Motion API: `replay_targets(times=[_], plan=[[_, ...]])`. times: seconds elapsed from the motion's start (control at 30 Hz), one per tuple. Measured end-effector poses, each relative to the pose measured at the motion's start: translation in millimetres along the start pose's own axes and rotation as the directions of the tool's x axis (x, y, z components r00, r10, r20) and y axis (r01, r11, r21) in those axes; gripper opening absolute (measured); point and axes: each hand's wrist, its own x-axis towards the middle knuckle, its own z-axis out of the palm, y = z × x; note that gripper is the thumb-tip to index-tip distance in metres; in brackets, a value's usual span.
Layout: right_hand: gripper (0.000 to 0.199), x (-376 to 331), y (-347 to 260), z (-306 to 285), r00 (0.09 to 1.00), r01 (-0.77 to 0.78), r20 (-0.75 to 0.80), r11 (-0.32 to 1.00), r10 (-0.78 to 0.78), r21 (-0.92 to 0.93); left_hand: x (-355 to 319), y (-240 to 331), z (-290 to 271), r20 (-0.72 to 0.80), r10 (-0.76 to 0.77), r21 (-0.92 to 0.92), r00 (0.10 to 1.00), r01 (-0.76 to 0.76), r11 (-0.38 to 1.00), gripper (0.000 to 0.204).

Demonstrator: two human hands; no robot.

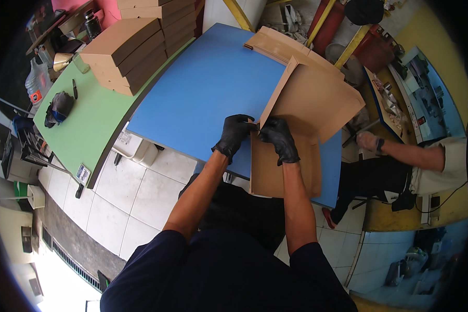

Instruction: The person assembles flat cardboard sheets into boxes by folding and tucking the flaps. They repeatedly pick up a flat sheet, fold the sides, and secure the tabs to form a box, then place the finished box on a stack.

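Observation:
A brown cardboard box (322, 96) stands with its lid raised on the blue table (203, 83). Black gloves cover both of my hands. From outside the box's left side, my left hand (235, 136) pinches the cardboard near the hinge corner. My right hand (281, 139) is inside that same corner, its fingers closed on the side flap, close to the left fingertips. The exact grip of the fingertips is partly hidden. The box's tray (268, 174) lies toward me, near the table's front edge. Behind the lid rests another piece of folded brown cardboard (275, 44).
On the green table (88, 122) at left are stacked brown boxes (122, 47), a dark cloth bundle (61, 107) and a knife (75, 89). A white bin (138, 148) sits below. At right, another person's gloved hand (367, 141) reaches near a side table (387, 104).

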Motion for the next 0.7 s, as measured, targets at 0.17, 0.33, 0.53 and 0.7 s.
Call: replay_targets(times=[0.17, 0.33, 0.53, 0.7], plan=[[0.012, -5.6, -2.5, 1.6, 1.0, 0.014, -0.027, 0.995, -0.011, 0.098, -5.4, 2.1, -2.7, 0.054, -0.014, -0.071, 0.998, 0.018, 0.997, 0.032], [0.019, -4.3, 0.1, -1.1, 0.997, -0.067, -0.037, 0.991, 0.072, 0.112, -1.2, -4.8, -2.8, 0.094, -0.006, -0.108, 0.996, 0.016, 0.994, 0.03], [0.018, -3.8, 4.0, -0.1, 0.983, -0.124, -0.114, 0.982, 0.141, 0.143, 11.5, -8.9, -8.4, 0.158, 0.036, 0.012, 0.987, -0.039, 0.999, 0.028], [0.017, -3.3, 4.3, 0.5, 0.997, -0.062, -0.044, 0.994, 0.066, 0.088, 12.9, -12.0, -10.1, 0.122, 0.083, -0.024, 0.989, -0.08, 0.996, 0.026]])
